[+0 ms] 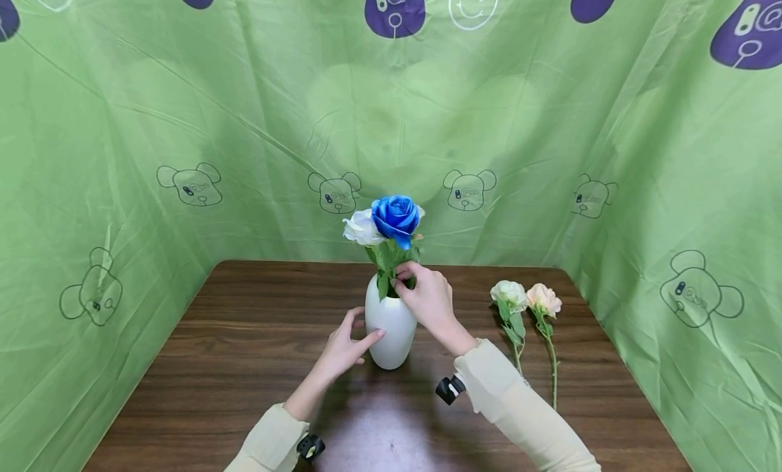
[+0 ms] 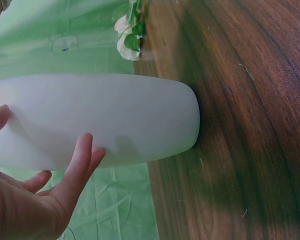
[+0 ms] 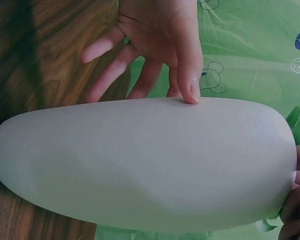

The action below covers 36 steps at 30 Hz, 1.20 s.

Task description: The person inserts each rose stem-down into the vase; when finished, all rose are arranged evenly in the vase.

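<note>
Pinches green leafy stems (image 1: 386,256) with right hand (image 1: 427,297) at mouth of smooth white oval vase (image 1: 389,331), upright on dark brown wood-grain table (image 1: 244,336) and topped with layered blue rose (image 1: 396,218) and white flower (image 1: 362,227). Touches vase's side with spread left hand (image 1: 343,346), apart from right. Also on table, right of vase: cream-white flower (image 1: 510,294) and peach-pink flower (image 1: 544,300), lying side by side.

A dark brown, grained wooden table (image 1: 232,363) spreads beneath the left hand (image 1: 342,350) and the right hand (image 1: 430,299), with a pale glare (image 1: 387,428) nearer the person than either hand. Beyond both hands hangs a creased green cloth (image 1: 263,105), also rising to their left and right; outlined bear heads (image 1: 469,192) surround them, with a purple print (image 1: 395,24) and white smiling face (image 1: 473,5) higher up
</note>
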Each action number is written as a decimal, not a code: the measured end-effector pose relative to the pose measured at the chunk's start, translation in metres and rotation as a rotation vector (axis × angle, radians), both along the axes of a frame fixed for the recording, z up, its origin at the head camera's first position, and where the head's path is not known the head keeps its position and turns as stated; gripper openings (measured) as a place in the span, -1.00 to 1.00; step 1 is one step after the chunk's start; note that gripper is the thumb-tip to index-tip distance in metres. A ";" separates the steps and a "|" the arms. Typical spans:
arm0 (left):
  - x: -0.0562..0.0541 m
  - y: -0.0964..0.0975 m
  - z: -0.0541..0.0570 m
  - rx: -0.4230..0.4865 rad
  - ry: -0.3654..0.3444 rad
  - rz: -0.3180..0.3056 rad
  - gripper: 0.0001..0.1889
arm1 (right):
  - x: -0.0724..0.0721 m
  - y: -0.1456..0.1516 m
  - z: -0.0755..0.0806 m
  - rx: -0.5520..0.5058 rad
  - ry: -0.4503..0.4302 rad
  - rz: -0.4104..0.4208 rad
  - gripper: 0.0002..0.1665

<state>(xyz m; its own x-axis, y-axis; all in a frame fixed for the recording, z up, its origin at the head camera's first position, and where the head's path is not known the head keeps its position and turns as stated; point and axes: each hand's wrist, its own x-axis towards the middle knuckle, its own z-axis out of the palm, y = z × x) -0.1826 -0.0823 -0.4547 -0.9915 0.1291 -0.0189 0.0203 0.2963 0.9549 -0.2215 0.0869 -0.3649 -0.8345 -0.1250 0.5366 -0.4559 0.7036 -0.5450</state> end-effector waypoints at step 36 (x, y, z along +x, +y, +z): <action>-0.001 0.000 -0.003 -0.013 0.014 0.015 -0.34 | -0.001 0.106 -0.020 -0.437 -0.230 0.122 -0.80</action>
<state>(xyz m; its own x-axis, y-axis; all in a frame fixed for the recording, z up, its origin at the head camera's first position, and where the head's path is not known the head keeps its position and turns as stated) -0.1833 -0.0827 -0.4575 -0.9935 0.1135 -0.0070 0.0286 0.3088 0.9507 -0.2221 0.1927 -0.3845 -0.9306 -0.0341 0.3644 -0.3541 0.3363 -0.8727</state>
